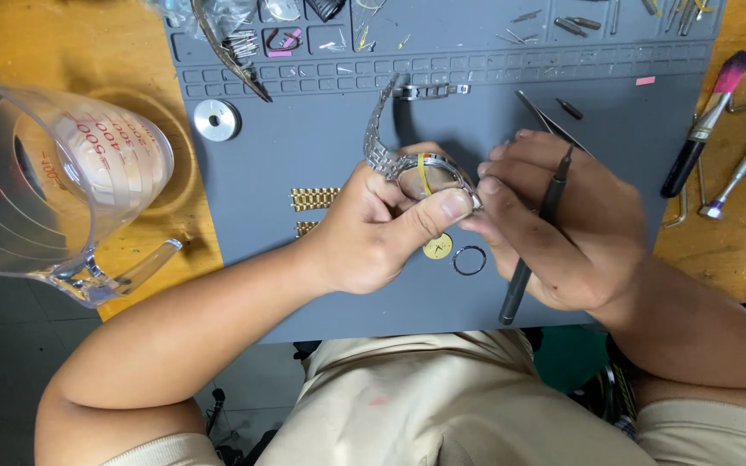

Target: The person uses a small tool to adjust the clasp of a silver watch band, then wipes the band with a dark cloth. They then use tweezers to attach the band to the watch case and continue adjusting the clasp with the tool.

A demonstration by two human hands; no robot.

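Observation:
My left hand (382, 226) grips a silver wristwatch (429, 173) with a yellow band across its case; its metal bracelet (379, 125) trails up the grey work mat (321, 285). My right hand (554, 229) touches the watch case with its fingertips and holds a thin black tool (533, 237) between the fingers. A small gold dial (438, 247) and a metal ring (469, 260) lie on the mat just below the hands. Gold bracelet links (314, 199) lie left of my left hand.
A clear measuring jug (53, 181) stands at the left on the wooden table. A round silver disc (217, 120) sits on the mat's upper left. Small parts and tools fill the mat's top trays. A pink-tipped brush (705, 121) and a screwdriver (744, 164) lie at right.

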